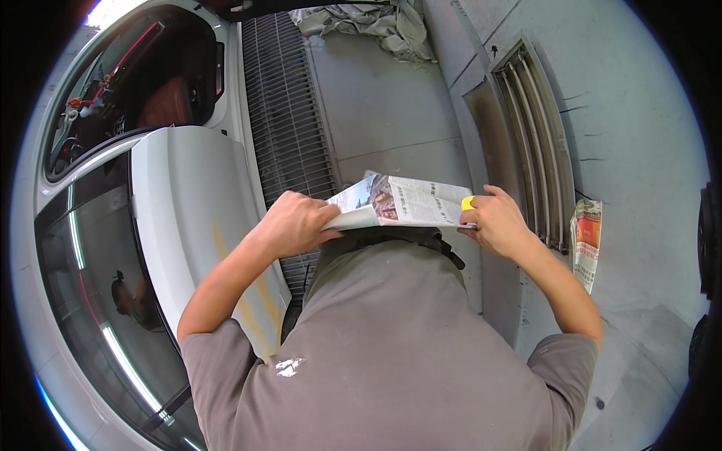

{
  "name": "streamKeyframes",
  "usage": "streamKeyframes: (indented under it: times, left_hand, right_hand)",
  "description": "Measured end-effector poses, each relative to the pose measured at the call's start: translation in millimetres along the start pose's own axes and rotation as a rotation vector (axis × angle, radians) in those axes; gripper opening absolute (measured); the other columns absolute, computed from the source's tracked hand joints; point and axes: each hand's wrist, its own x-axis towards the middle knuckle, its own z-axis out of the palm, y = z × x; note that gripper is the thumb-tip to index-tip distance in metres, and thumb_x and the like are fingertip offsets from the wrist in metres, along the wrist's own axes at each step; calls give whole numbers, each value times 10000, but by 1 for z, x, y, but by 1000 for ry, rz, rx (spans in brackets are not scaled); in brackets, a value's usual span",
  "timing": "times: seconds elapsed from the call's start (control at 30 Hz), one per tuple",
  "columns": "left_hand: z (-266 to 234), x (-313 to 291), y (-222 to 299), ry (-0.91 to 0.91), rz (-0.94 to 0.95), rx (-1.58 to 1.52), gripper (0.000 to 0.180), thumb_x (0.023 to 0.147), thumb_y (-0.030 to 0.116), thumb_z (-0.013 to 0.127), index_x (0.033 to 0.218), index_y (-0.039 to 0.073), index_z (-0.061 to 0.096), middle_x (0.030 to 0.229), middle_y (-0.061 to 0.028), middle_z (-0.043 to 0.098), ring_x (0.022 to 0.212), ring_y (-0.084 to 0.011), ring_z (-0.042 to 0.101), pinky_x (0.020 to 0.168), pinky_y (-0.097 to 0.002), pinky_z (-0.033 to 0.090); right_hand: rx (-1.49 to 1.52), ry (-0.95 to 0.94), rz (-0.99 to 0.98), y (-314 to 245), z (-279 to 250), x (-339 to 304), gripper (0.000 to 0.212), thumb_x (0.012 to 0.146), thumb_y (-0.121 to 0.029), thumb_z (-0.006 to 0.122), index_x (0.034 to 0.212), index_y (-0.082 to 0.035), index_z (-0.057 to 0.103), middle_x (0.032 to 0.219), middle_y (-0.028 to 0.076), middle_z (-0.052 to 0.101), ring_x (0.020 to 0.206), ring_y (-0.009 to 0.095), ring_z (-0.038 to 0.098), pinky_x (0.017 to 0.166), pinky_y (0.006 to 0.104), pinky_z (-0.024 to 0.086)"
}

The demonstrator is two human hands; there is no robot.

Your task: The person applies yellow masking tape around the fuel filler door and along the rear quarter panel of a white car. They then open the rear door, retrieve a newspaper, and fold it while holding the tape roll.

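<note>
A folded sheet of newspaper (429,197) is stretched between my hands in front of my waist, its printed side facing up. My left hand (295,223) pinches the left end, fingers closed over the edge. At the other end my right hand (498,220) grips the paper, thumb below. A rounded yellow thing (468,203) shows at the right fingers; most of it is hidden, and its kind is unclear. To the left of my left arm is a light-coloured car door (192,195) with yellowish streaks on its panel.
The car's dark window (98,270) lies at the far left. A metal floor grating (289,113) runs beside the car. On the right, a slatted vent (538,143) is set in the wall, with another newspaper piece (586,240) near it. Crumpled grey sheeting (391,30) lies ahead.
</note>
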Motion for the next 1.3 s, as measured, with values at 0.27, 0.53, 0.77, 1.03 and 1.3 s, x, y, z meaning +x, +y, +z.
streamKeyframes:
  times: [0.27,0.53,0.77,1.03,1.3]
  left_hand:
    - [-7,-45,-73,228,-538,-408,110,835,112,844,891,29,799,762,-77,729,712,-180,673,672,-360,535]
    - [-6,-34,-108,1080,-458,-1036,187,1013,183,747,1032,-3,741,818,20,703,683,-64,579,621,-247,457]
    - [-41,25,-109,1564,-485,-51,317,1081,314,647,1059,6,718,780,-28,698,696,-79,587,641,-243,473]
    - [-45,23,-130,1578,-466,38,307,1087,317,630,1077,23,717,820,-92,741,733,-120,653,685,-280,527]
    - [-113,31,-133,1537,-612,108,356,1074,338,635,1105,-5,726,855,-72,730,814,-114,669,743,-280,534]
  right_hand:
    - [451,272,291,87,-11,-33,176,821,-126,818,964,-28,783,890,136,692,843,313,683,798,392,525]
    - [1192,805,298,136,-5,-36,217,1018,-161,712,1125,23,757,1054,22,747,937,79,648,841,256,507]
    - [875,1502,308,118,-15,17,321,1109,-254,592,1057,34,724,840,-59,625,762,24,492,670,216,415]
    - [911,1523,284,120,-32,18,345,1108,-286,601,999,16,728,821,-69,589,754,25,463,656,212,385]
    - [681,1456,604,119,-92,21,320,1096,-279,608,1028,20,700,847,-9,649,791,67,544,698,272,476]
